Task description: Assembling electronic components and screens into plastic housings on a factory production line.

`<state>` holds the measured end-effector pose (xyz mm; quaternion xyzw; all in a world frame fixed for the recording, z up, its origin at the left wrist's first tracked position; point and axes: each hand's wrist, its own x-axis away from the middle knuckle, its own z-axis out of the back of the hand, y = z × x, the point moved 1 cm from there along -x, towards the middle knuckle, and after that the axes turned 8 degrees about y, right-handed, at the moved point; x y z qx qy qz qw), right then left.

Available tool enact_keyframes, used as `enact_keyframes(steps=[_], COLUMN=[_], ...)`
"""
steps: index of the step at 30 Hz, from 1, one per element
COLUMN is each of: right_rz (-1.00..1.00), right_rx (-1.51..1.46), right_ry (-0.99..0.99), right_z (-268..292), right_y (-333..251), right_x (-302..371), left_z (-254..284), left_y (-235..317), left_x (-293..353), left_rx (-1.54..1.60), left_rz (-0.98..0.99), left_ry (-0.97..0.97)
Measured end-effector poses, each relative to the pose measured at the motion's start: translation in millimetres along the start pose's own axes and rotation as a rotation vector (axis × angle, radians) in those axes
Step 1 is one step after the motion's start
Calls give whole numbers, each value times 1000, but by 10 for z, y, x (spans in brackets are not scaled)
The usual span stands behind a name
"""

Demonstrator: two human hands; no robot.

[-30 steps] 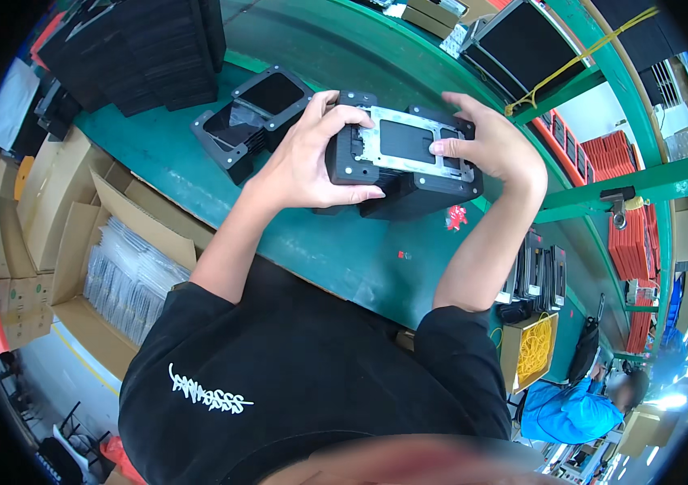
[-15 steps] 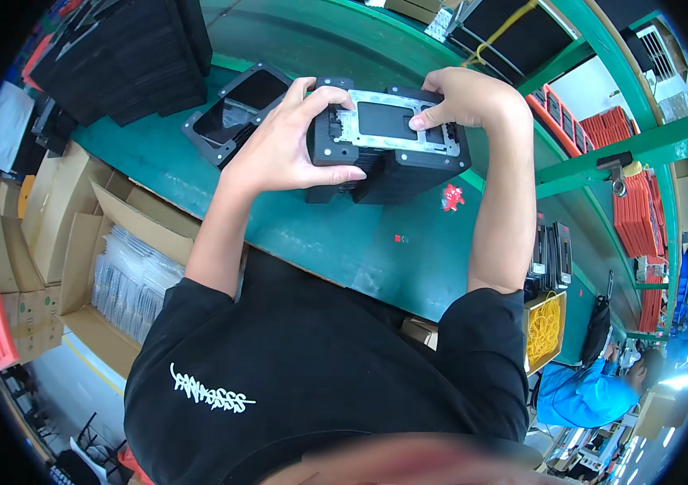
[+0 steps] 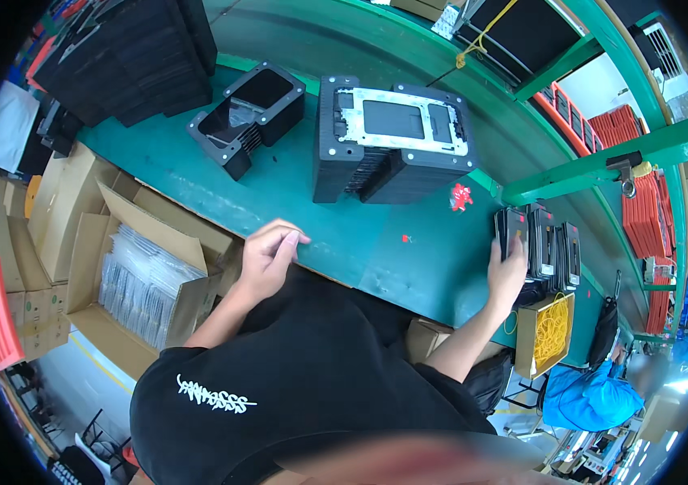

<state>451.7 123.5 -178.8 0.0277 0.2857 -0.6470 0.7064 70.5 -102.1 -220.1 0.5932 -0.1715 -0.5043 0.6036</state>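
My left hand point(image 3: 270, 257) hovers over the near edge of the green bench, its fingers curled in and the thumb against them, with nothing visible in it. My right hand point(image 3: 507, 271) reaches to the right, fingers apart, at the nearest of several upright bundles of dark flat panels point(image 3: 540, 242); whether it grips one is hard to tell. A silvery metal frame point(image 3: 393, 152) lies on top of a tall stack of black trays point(image 3: 421, 184). Left of it stands a shorter stack of black trays point(image 3: 283, 120) with dark glossy panels in the top one.
Tall black tray stacks point(image 3: 130, 69) stand at the far left. Below them a carton point(image 3: 89, 279) holds clear plastic trays. A small red piece point(image 3: 461, 197) lies on the bench point(image 3: 433, 267). A box of yellow bands point(image 3: 552, 335) is at right, under a green rail point(image 3: 578, 176). A person in blue point(image 3: 590, 396) sits beyond.
Both hands have let go of the metal frame and the black trays under it. My left hand has drawn back toward me; my right hand has moved right to the dark panels.
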Motion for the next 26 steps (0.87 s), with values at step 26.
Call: enact_keyframes(steps=[26], right_rz=[-322], right_rx=[-1723], right_ry=[-706], right_z=[21], right_y=[-1535], right_x=[1127], left_z=[-646], left_y=[441], left_x=[-132], left_rx=[68], left_rz=[-132], left_ry=[-617])
